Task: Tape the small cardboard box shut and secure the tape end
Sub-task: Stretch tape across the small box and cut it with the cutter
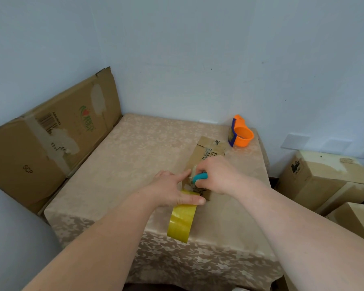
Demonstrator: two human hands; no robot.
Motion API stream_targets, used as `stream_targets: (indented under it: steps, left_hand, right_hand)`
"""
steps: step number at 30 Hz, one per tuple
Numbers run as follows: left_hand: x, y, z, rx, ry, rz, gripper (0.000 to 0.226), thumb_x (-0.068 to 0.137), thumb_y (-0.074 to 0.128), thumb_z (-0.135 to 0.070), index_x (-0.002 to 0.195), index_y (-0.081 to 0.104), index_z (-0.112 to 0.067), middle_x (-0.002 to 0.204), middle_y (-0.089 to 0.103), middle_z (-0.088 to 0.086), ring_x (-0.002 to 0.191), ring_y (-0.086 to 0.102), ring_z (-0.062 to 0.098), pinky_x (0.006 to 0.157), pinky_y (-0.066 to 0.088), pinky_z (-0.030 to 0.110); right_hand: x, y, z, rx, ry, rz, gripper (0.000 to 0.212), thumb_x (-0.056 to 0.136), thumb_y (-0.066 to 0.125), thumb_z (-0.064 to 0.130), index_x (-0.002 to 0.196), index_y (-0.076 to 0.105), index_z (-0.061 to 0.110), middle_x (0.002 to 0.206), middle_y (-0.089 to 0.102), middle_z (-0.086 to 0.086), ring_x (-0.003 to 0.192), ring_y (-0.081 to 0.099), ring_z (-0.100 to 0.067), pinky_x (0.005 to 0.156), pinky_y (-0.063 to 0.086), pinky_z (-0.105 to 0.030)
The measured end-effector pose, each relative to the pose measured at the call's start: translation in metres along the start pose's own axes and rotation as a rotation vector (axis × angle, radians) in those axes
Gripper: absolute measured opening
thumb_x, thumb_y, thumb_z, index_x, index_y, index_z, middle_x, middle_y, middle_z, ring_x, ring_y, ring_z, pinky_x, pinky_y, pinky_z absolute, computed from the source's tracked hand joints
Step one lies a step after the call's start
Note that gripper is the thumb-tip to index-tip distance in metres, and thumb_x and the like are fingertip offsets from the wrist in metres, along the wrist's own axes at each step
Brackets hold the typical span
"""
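Note:
A small flat cardboard box (206,152) lies on the table, right of centre. A yellow tape roll (182,221) stands on edge just in front of it, near the table's front edge. My left hand (172,190) rests on top of the roll, its thumb along the roll's upper rim and its forefinger stretched toward the box's near end. My right hand (216,175) grips teal-handled scissors (200,177) at the near end of the box, where a strip of tape runs up from the roll. The blades are mostly hidden by my fingers.
An orange tape dispenser (241,133) sits at the table's back right corner. A large flattened cardboard box (51,139) leans against the left wall. Several cardboard boxes (324,181) stand on the floor to the right. The table (135,156) has a beige patterned cloth.

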State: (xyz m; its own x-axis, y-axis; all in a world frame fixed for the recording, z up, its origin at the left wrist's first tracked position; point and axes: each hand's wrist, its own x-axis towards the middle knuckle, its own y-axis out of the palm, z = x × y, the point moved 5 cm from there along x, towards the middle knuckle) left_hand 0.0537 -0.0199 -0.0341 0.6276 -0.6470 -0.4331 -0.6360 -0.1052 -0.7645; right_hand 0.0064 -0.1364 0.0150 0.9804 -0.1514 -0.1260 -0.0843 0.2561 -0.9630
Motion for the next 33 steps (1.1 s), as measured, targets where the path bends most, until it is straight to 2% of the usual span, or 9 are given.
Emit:
stream_targets:
  steps: [4, 13, 22, 33]
  left_hand:
    - [0.001, 0.000, 0.001, 0.006, -0.008, 0.001, 0.107, 0.055, 0.059, -0.080, 0.145, 0.013, -0.046, 0.146, 0.028, 0.011, 0.140, 0.018, 0.030, 0.114, 0.024, 0.045]
    - [0.002, 0.000, 0.001, 0.017, -0.007, -0.008, 0.107, 0.055, 0.059, -0.080, 0.145, 0.013, -0.046, 0.144, 0.030, 0.011, 0.139, 0.018, 0.030, 0.114, 0.024, 0.046]
    - [0.002, 0.000, 0.000, 0.020, -0.003, -0.014, 0.104, 0.059, 0.061, -0.077, 0.146, 0.013, -0.045, 0.144, 0.030, 0.012, 0.138, 0.019, 0.031, 0.113, 0.023, 0.043]
    - [0.000, -0.001, -0.002, 0.039, -0.015, -0.009, 0.105, 0.058, 0.059, -0.078, 0.145, 0.012, -0.045, 0.147, 0.028, 0.012, 0.140, 0.017, 0.030, 0.114, 0.022, 0.043]
  right_hand:
    - [-0.001, -0.003, -0.001, 0.034, 0.008, -0.022, 0.025, 0.082, 0.066, 0.029, 0.104, 0.069, 0.019, 0.103, 0.067, -0.004, 0.092, 0.056, -0.019, 0.068, 0.035, -0.025]
    - [0.000, 0.003, 0.003, -0.085, -0.022, 0.020, 0.028, 0.083, 0.062, 0.025, 0.110, 0.067, 0.018, 0.107, 0.067, -0.008, 0.102, 0.059, -0.026, 0.074, 0.043, -0.029]
    - [-0.001, 0.007, 0.006, -0.117, -0.026, 0.003, 0.028, 0.082, 0.061, 0.020, 0.110, 0.066, 0.017, 0.107, 0.067, -0.010, 0.102, 0.060, -0.028, 0.068, 0.038, -0.027]
    - [-0.006, 0.008, -0.002, -0.146, -0.029, 0.082, 0.025, 0.085, 0.059, 0.017, 0.108, 0.066, 0.012, 0.104, 0.066, -0.011, 0.100, 0.060, -0.028, 0.068, 0.039, -0.027]
